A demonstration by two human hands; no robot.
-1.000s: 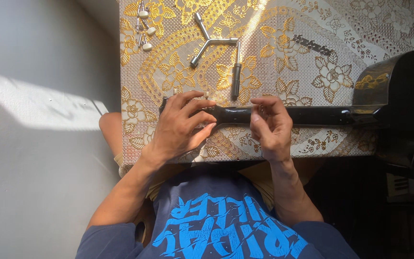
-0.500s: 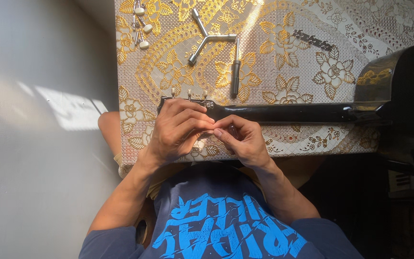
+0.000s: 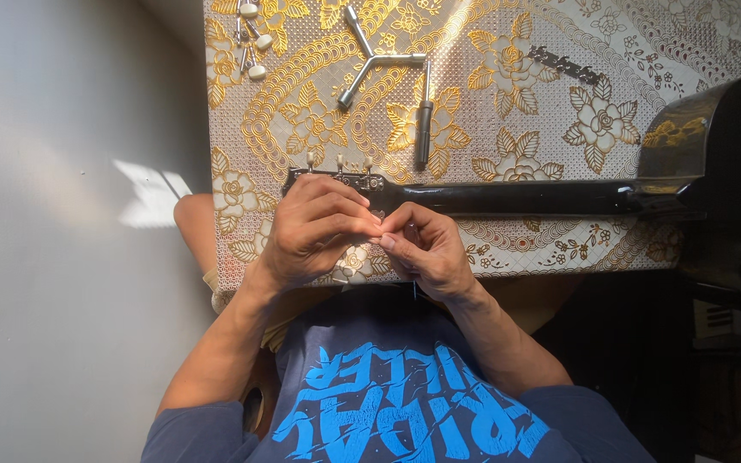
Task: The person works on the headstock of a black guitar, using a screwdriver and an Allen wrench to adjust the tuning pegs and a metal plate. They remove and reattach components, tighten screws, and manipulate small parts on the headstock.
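Fingertips of L hand (image 3: 310, 231) & R hand (image 3: 426, 250) pinched together, meeting at near edge of black guitar headstock (image 3: 336, 182); item pinched too small to tell. Neck (image 3: 516, 199) lies across gold-patterned tablecloth (image 3: 508, 103). Y-shaped wrench (image 3: 379, 60), loose tuning pegs (image 3: 250, 39) beyond. No containers seen.

A home repair corner: a gold floral cloth (image 3: 508, 103) covers the surface, with a black guitar (image 3: 559, 199), three-way wrench (image 3: 376, 60) and loose tuning pegs (image 3: 250, 39) lying on it.
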